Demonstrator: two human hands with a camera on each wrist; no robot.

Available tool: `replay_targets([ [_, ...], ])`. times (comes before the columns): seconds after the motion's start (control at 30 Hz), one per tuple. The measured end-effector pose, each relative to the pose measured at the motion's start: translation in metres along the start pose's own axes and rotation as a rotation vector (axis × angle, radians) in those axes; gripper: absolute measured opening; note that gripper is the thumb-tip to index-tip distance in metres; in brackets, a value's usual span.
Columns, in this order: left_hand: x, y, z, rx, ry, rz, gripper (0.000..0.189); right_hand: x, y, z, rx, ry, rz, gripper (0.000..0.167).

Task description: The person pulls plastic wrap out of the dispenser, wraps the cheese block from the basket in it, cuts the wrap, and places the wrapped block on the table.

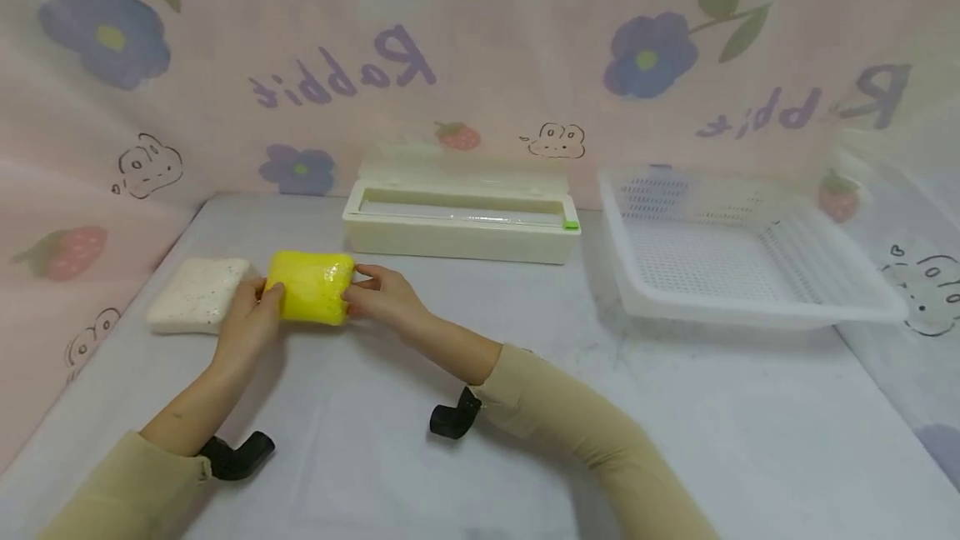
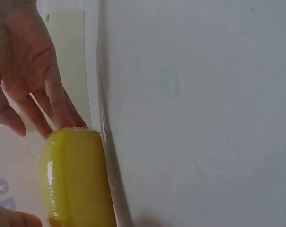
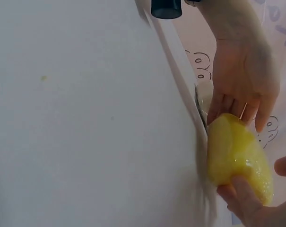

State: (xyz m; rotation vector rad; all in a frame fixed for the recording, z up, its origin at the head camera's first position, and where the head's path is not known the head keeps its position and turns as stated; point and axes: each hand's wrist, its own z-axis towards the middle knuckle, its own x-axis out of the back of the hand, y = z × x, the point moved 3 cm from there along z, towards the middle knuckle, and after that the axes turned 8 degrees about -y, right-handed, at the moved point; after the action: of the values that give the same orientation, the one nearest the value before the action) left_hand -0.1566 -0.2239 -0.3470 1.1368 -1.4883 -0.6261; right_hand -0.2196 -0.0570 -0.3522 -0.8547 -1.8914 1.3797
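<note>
A glossy yellow block (image 1: 311, 286), wrapped in clear film, is between my two hands, tilted above the white table. My left hand (image 1: 251, 319) holds its left end, thumb over the edge. At the other end my right hand (image 1: 390, 294) touches the block; in the left wrist view its fingers reach nearly straight to the end and the thumb stands apart. Fingers beneath the block are partly hidden. A white speckled block (image 1: 195, 298) lies just left, partly behind my left hand.
A cream cling film box (image 1: 457, 240) stands at the back with its lid up and a film roll inside. To its right is a white perforated basket (image 1: 765, 307). A printed curtain (image 1: 495, 82) hangs behind. Black fittings (image 1: 238, 457) stick out from both sleeves.
</note>
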Motion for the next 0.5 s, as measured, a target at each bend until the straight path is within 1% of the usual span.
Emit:
replay_targets([
  [0.1,0.004,0.000,0.004,0.020,-0.052,0.049,0.065,0.000,-0.001,0.007,-0.025,0.007,-0.015,0.057],
  [0.17,0.006,0.000,0.006,0.038,-0.068,0.073,0.066,0.001,0.000,0.012,-0.030,0.000,-0.026,0.057],
  [0.23,0.008,-0.001,0.008,0.039,-0.075,0.092,0.066,0.001,0.001,0.016,-0.029,-0.014,-0.056,0.058],
  [0.37,0.007,-0.003,0.010,0.021,-0.065,0.140,0.070,0.000,0.005,0.023,-0.021,-0.047,-0.197,0.061],
  [0.43,0.005,-0.006,0.011,0.025,-0.055,0.177,0.077,-0.001,0.011,0.026,-0.020,-0.088,-0.251,0.063],
  [0.5,0.003,-0.008,0.011,0.032,-0.045,0.213,0.086,-0.001,0.017,0.029,-0.020,-0.138,-0.275,0.064],
])
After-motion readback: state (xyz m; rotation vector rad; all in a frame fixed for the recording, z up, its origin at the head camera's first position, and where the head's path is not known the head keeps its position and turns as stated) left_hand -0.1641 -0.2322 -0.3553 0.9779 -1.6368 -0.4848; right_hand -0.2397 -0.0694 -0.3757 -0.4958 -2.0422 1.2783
